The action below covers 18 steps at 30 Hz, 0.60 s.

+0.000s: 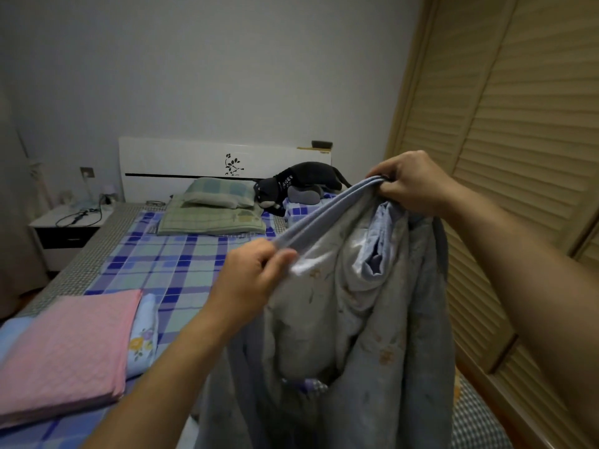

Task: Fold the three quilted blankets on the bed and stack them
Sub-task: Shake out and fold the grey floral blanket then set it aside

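From the head camera, the left hand [256,273] and right hand [413,183] each pinch the bunched top edge of a pale blue floral quilt [366,319], which hangs in the air in front of the person, over the near right side of the bed [181,264]. It looks soft, limp and fairly light, sagging in deep folds, so corners and the straight hem seem the best places for a grip. A folded pink blanket [68,351] lies on a folded blue one [144,338] at the bed's near left. The checked sheet offers flat room for laying out; pillows [217,205], a plush cat [298,183], a nightstand [64,228] and a louvred wardrobe [518,124] surround it.
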Each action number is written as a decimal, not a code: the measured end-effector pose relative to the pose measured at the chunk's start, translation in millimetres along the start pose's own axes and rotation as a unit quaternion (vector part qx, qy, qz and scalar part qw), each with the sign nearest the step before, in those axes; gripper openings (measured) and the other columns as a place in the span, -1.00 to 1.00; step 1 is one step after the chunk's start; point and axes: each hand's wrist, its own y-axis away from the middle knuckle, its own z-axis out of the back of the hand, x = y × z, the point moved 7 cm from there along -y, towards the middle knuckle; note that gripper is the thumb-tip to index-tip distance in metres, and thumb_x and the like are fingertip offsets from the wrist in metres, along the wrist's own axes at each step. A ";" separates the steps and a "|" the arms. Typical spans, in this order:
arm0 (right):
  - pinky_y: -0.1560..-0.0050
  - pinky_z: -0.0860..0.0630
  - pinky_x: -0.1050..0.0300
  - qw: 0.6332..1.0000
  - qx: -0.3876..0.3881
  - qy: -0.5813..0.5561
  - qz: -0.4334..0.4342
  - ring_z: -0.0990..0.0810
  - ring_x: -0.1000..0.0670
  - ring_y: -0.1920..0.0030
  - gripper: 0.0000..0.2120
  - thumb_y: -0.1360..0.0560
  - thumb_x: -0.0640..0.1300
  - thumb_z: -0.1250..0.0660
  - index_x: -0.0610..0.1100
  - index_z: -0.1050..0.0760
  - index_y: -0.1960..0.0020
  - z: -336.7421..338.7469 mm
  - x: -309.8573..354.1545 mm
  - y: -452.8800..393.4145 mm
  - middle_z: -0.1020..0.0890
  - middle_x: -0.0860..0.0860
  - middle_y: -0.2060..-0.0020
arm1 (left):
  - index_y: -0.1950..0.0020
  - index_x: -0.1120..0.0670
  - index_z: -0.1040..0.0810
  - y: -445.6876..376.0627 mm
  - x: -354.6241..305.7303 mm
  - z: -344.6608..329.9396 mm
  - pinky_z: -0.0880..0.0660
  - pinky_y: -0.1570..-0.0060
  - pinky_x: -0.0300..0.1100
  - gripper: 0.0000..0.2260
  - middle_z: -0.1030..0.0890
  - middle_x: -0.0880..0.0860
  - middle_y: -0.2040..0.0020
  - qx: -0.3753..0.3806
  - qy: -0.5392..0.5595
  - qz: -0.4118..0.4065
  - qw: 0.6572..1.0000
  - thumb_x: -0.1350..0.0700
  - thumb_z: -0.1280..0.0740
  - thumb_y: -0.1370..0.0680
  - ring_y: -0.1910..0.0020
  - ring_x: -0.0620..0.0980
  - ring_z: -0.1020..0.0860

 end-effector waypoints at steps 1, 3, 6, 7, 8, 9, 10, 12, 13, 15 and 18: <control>0.10 -0.62 0.17 1.000 -0.017 -0.014 -0.008 -0.66 0.09 0.13 -0.74 -0.47 -0.23 -0.35 0.03 -0.70 -0.06 2.7 2.4 -2.6 -0.70 0.09 0.17 | 0.28 -0.02 -0.51 4.4 -5.8 -12.0 -0.49 0.30 -0.26 -0.61 -0.51 -0.11 0.18 0.036 -0.065 -0.034 0.997 -0.30 -0.22 -0.53 0.28 -0.20 -0.48; 0.03 -0.64 0.05 0.998 -0.052 -0.009 -0.018 -0.66 0.03 0.11 -0.77 -0.48 -0.21 -0.34 -0.02 -0.70 -0.04 10.2 9.6 -9.4 -0.71 0.02 0.13 | 0.22 -0.07 -0.55 20.3 -4.3 -43.5 -0.57 0.17 -0.26 -0.71 -0.46 -0.14 0.00 0.096 -0.175 -0.043 0.979 -0.26 -0.28 -0.52 0.17 -0.21 -0.50; -0.01 -0.63 -0.03 0.995 -0.094 0.031 -0.030 -0.65 -0.04 0.06 -0.78 -0.46 -0.14 -0.33 -0.02 -0.71 -0.02 17.3 17.4 -17.6 -0.72 -0.02 0.08 | 0.21 0.03 -0.65 46.0 19.8 -73.5 -0.60 0.05 -0.08 -0.68 -0.42 -0.13 -0.07 0.091 -0.125 0.064 0.986 -0.16 -0.30 -0.54 0.06 -0.17 -0.52; 0.00 -0.63 -0.03 0.993 -0.102 0.042 -0.037 -0.65 -0.06 0.06 -0.77 -0.45 -0.11 -0.31 -0.02 -0.71 -0.01 17.0 17.4 -19.2 -0.72 -0.02 0.09 | 0.24 0.04 -0.65 53.1 22.7 -81.5 -0.58 0.01 -0.08 -0.68 -0.42 -0.13 -0.06 0.080 -0.066 0.086 0.991 -0.14 -0.30 -0.54 0.02 -0.18 -0.51; 0.01 -0.63 -0.03 0.992 -0.108 0.047 -0.045 -0.65 -0.08 0.07 -0.75 -0.43 -0.07 -0.30 -0.01 -0.71 0.00 15.5 17.5 -21.0 -0.73 -0.03 0.10 | 0.27 0.05 -0.66 58.3 20.3 -87.3 -0.56 -0.04 -0.09 -0.67 -0.43 -0.14 -0.07 0.062 -0.036 0.082 0.994 -0.13 -0.30 -0.54 -0.03 -0.18 -0.48; 0.02 -0.63 -0.03 0.991 -0.111 0.052 -0.056 -0.65 -0.10 0.07 -0.72 -0.40 -0.04 -0.28 0.00 -0.70 0.00 13.4 17.0 -23.0 -0.73 -0.03 0.11 | 0.28 0.04 -0.67 62.3 14.9 -90.2 -0.52 -0.10 -0.11 -0.66 -0.43 -0.13 -0.12 0.033 -0.042 0.064 0.997 -0.13 -0.29 -0.54 -0.11 -0.16 -0.45; 0.03 -0.63 -0.03 0.989 -0.114 0.057 -0.068 -0.65 -0.12 0.07 -0.69 -0.37 -0.01 -0.25 0.00 -0.70 0.00 12.1 16.7 -24.9 -0.72 -0.04 0.11 | 0.27 0.02 -0.68 65.6 6.6 -90.1 -0.48 -0.13 -0.12 -0.67 -0.43 -0.12 -0.17 -0.005 -0.066 0.043 0.997 -0.13 -0.27 -0.54 -0.16 -0.12 -0.42; 0.01 -0.63 -0.06 0.987 -0.119 0.066 -0.090 -0.64 -0.17 0.04 -0.64 -0.34 0.03 -0.22 0.01 -0.69 -0.01 11.5 15.7 -29.0 -0.72 -0.05 0.10 | 0.21 0.01 -0.68 68.8 -4.7 -88.4 -0.48 -0.10 -0.10 -0.70 -0.45 -0.06 -0.18 -0.066 -0.113 0.027 0.991 -0.11 -0.25 -0.54 -0.15 -0.04 -0.42; 0.00 -0.63 -0.07 0.985 -0.123 0.069 -0.101 -0.64 -0.18 0.02 -0.64 -0.33 0.03 -0.21 0.01 -0.68 -0.01 12.0 14.5 -30.9 -0.72 -0.06 0.10 | 0.16 0.04 -0.68 68.1 -7.8 -88.2 -0.52 -0.04 -0.09 -0.71 -0.48 -0.04 -0.14 -0.083 -0.123 0.026 0.989 -0.08 -0.25 -0.54 -0.10 -0.04 -0.45; 0.01 -0.63 -0.06 0.983 -0.128 0.071 -0.115 -0.63 -0.19 0.02 -0.67 -0.35 0.01 -0.22 0.01 -0.68 0.00 13.9 12.8 -33.5 -0.71 -0.06 0.09 | 0.06 0.04 -0.68 66.6 -10.4 -93.3 -0.56 0.00 -0.05 -0.71 -0.50 -0.01 -0.10 -0.078 -0.133 0.034 0.987 -0.07 -0.22 -0.54 -0.06 -0.03 -0.47; 0.02 -0.63 -0.03 0.981 -0.133 0.067 -0.123 -0.63 -0.19 0.02 -0.69 -0.37 -0.02 -0.23 0.00 -0.68 0.00 16.0 12.1 -34.6 -0.71 -0.06 0.09 | -0.09 -0.09 -0.63 67.1 -7.0 -104.4 -0.55 -0.08 -0.03 -0.71 -0.40 0.01 -0.27 -0.037 -0.181 0.074 0.980 -0.16 -0.20 -0.55 -0.21 0.02 -0.38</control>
